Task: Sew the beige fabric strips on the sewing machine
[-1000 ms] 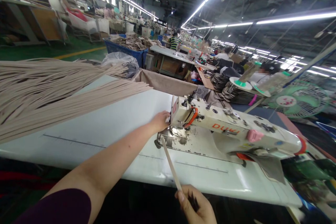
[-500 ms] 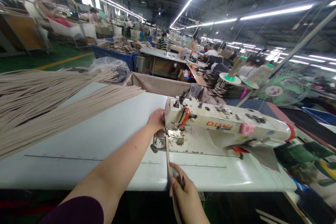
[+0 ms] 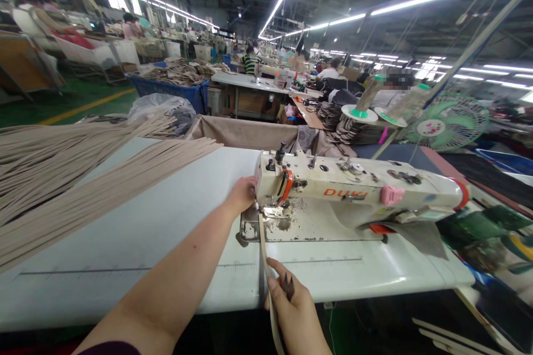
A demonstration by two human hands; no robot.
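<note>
A long narrow beige fabric strip (image 3: pixel 263 241) runs from under the needle area of the white sewing machine (image 3: pixel 314 180) toward me and hangs over the table's front edge. My right hand (image 3: pixel 293 308) pinches this strip between thumb and fingers near that edge. Dark pointed metal tips, perhaps thread snips (image 3: pixel 288 284), stick out of the same hand. Behind the machine's head, at its left end, is my left hand (image 3: pixel 241 195); its fingertips are hidden there, so their grip does not show.
Many long beige strips (image 3: pixel 104 194) lie in a bundle across the left of the white table (image 3: pixel 175 244). Beyond it stand a fabric-lined bin (image 3: pixel 245 132) and a blue crate (image 3: pixel 170 94) of pieces. Thread cones (image 3: pixel 368 97) and a green fan (image 3: pixel 447 125) are at right.
The camera view has shifted slightly, so the machine sits a little further left. Both hands stay in nearly the same places, the right one still pinching the strip.
</note>
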